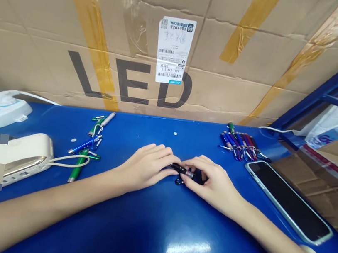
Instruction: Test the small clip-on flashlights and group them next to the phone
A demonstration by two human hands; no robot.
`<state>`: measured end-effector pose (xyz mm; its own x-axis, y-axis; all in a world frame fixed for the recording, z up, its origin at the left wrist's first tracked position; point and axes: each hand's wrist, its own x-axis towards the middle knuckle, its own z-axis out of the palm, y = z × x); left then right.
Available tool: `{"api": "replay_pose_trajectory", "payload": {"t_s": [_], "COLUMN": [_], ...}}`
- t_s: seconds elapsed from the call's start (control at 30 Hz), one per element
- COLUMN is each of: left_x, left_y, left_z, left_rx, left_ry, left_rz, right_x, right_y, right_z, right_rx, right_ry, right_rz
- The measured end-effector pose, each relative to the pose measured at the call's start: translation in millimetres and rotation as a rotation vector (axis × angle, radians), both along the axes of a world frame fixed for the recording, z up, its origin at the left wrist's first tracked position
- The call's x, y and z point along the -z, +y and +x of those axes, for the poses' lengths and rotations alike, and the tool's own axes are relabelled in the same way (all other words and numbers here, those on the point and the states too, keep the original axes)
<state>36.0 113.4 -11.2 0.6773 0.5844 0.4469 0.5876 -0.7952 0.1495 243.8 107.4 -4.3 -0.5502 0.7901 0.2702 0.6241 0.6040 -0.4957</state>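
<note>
Between my two hands is a small black keychain flashlight (182, 170), lying roughly level just over the blue table. My left hand (147, 165) pinches its left end between thumb and fingers. At the other end, near a reddish and silver band, the fingers and thumb of my right hand (208, 178) close on it. A black carabiner clip (179, 181) shows just below the barrel. Part of the flashlight is hidden by my fingers.
Left of my hands lie loose flashlights with clips: a green one (77, 168), a blue one (82, 145) and a silver one (108, 119). Several more flashlights (242, 144) sit in a row at right, beside a phone (290, 202). A white power strip (31, 151) and cardboard box (138, 34) border the table.
</note>
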Motion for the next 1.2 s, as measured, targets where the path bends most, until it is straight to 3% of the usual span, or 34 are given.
{"api": "replay_pose_trajectory", "payload": {"t_s": [0.37, 0.53, 0.67, 0.83, 1.2], "left_x": [2.3, 1.2, -1.3, -2.3, -3.6], "left_y": [-2.0, -1.4, -1.1, -1.8, -6.8], "left_z": [-1.1, -0.4, 1.5, 1.1, 2.0], "left_rx": [-0.053, -0.068, 0.019, 0.127, 0.181], "left_ry": [-0.108, -0.102, -0.037, -0.023, -0.021], "left_rz": [0.118, 0.059, -0.027, -0.003, -0.013], "right_x": [-1.6, -1.8, -6.6, -7.4, -3.3], "right_y": [1.0, 2.2, -1.0, -2.7, -3.8], "right_z": [0.1, 2.5, 1.7, -0.1, -0.5], "right_rx": [-0.033, -0.003, 0.009, -0.012, -0.14], "right_ry": [0.026, 0.067, 0.069, 0.046, 0.018], "right_rz": [-0.068, -0.132, -0.168, -0.148, -0.174]}}
